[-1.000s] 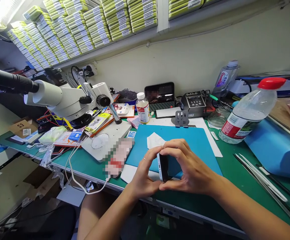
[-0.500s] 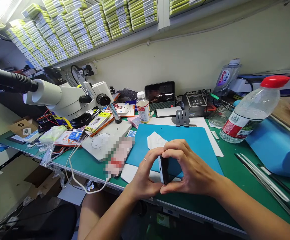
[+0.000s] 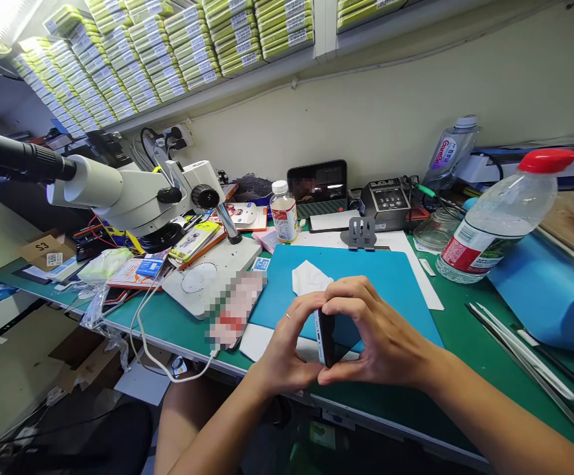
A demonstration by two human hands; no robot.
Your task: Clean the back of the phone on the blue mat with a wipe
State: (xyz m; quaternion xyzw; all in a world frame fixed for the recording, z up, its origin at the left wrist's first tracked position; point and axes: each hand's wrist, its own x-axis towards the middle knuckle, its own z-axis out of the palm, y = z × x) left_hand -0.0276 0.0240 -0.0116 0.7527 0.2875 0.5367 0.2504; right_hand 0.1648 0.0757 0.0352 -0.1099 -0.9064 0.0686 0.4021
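Barely anything has moved since the earlier frame: our left hand [image 3: 283, 353] and right hand [image 3: 383, 340] both pinch the phone [image 3: 325, 338] edgewise near the blue mat [image 3: 396, 284]; we judge the handling unfinished, the phone not yet set down.

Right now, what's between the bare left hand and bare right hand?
A pale-edged, dark-faced phone, held by the left hand and right hand; the head view shows it.

A microscope [image 3: 99, 188] stands on the left part of the green surface [image 3: 458, 326], a small white-capped bottle [image 3: 284, 218] right of its post [image 3: 228, 222]. A red-capped bottle [image 3: 507, 214] stands beside a blue casing [image 3: 551, 303]; yellow-green packs [image 3: 240, 39] are stacked on the shelf [image 3: 324, 33] above.
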